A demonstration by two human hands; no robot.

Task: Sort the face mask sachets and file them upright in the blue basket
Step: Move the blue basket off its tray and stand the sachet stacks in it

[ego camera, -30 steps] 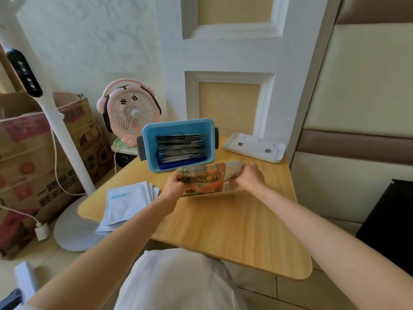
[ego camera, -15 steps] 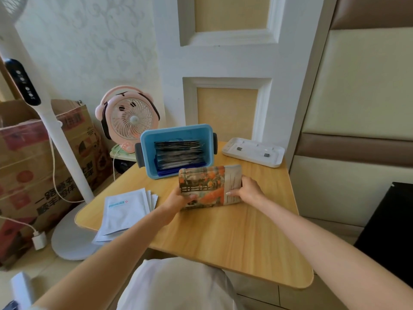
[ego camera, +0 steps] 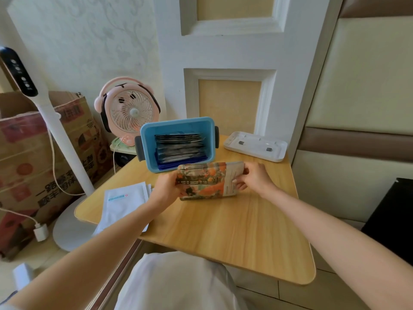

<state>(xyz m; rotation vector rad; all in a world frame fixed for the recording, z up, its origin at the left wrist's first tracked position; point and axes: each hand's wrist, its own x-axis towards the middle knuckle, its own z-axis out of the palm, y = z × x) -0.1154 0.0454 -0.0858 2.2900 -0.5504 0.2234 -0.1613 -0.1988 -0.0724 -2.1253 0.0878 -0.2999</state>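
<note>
Both hands hold a bundle of face mask sachets printed in orange, green and dark tones (ego camera: 205,181), standing on its long edge on the light wooden surface (ego camera: 234,224). The left hand (ego camera: 166,189) grips the bundle's left end, fingers curled round it. The right hand (ego camera: 254,179) pinches the pale right end, thumb in front and fingers behind. The bundle stands just in front of the blue rectangular plastic basket with dark grey handles (ego camera: 147,139), which sits at the far side of the surface. Inside the basket a row of dark and deep-blue sachets (ego camera: 181,148) is filed upright, one behind another.

To the left, near the surface's edge, lies a fanned pile of white sachets with a small blue label (ego camera: 124,202), partly hidden by the left forearm. At the far right corner rests a flat white plastic tray (ego camera: 256,146). Off the surface to the left stand a pink round desk fan (ego camera: 128,110), the white pole of a floor fan with a black control panel (ego camera: 51,121), and a brown cardboard box with red print (ego camera: 26,166).
</note>
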